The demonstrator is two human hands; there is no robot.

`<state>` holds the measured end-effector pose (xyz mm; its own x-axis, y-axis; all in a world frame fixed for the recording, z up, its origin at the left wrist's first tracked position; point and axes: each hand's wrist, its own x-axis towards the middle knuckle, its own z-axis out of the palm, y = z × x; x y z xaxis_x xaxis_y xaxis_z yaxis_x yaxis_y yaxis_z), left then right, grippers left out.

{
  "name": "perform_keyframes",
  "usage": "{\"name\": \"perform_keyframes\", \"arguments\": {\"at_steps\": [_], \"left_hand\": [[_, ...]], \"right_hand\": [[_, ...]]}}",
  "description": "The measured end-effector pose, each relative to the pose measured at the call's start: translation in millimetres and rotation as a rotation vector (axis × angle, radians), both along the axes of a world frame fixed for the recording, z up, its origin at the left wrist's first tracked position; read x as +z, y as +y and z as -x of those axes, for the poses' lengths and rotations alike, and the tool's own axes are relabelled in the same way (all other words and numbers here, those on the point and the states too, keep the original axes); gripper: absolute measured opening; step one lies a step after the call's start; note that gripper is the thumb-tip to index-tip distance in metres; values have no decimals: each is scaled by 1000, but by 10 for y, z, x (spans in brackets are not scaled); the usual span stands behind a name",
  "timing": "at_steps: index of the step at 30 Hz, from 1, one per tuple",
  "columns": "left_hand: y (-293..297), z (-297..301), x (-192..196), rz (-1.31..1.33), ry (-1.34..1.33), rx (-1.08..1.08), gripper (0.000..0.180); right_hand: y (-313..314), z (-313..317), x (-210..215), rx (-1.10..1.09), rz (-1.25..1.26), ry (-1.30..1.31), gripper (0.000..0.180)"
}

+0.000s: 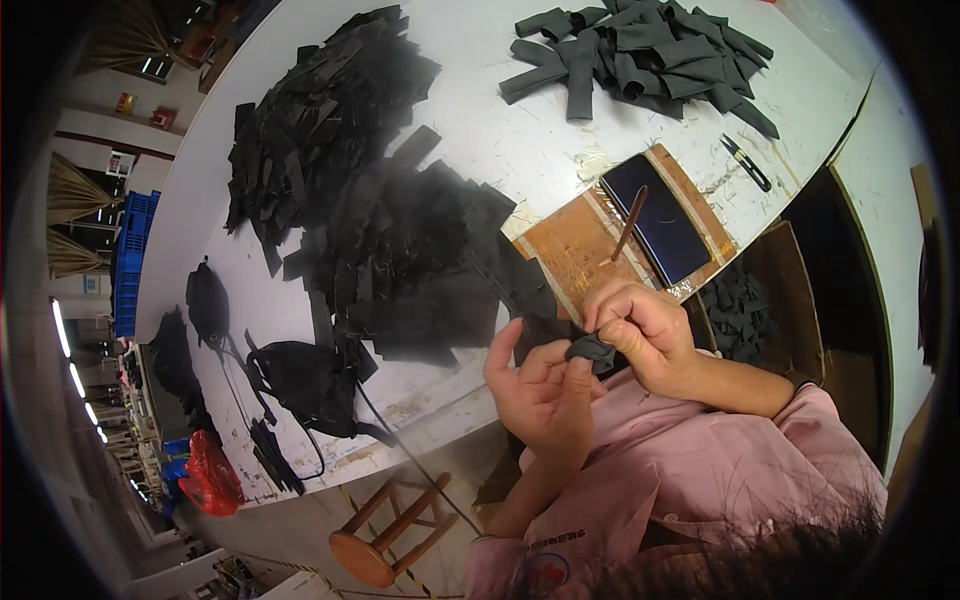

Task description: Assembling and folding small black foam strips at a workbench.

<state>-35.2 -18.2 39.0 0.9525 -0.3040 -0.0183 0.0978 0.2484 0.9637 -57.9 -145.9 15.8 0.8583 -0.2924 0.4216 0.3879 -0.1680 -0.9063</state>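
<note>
Close to my chest, at the table's near edge, both hands are closed on a small dark grey fabric piece (592,350). My left hand (545,400) pinches it from below, thumb and fingertips together. From above, my right hand (645,335) grips the same piece between thumb and bent fingers. The piece is folded or bunched, and part of it is hidden behind the fingers. A loose heap of flat black fabric pieces (410,260) spreads over the table just beyond my left hand. Beyond my right hand lies a brown board (565,245) with a dark-screened phone (655,220) and a slim brown stick (630,222) on it.
Dark grey fabric tubes (650,60) are piled at the far side. Thread snips (746,163) lie right of the board. A cardboard box (795,300) holds more dark pieces. Black bags (305,385), a red plastic bag (212,475) and a wooden stool (362,558) are at left.
</note>
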Motion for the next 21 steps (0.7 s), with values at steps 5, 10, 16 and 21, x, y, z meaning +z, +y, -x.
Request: {"name": "perform_keyframes", "arguments": {"at_steps": [5,10,16,21], "left_hand": [[-47,20,-86,-159,-133,-13,29],[-47,-59,-198,10,-9,-69,14],[-165,-62,-274,29,-153,20,12],[-88,-76,-245,-11,-45,-61,13]], "right_hand": [[-26,1,28,-106,143,-42,9],[-53,7,30,-171,240,-57,8],[-55,6,-19,-162,253,-5,6],[-55,42,-42,-151,213,120,6]]}}
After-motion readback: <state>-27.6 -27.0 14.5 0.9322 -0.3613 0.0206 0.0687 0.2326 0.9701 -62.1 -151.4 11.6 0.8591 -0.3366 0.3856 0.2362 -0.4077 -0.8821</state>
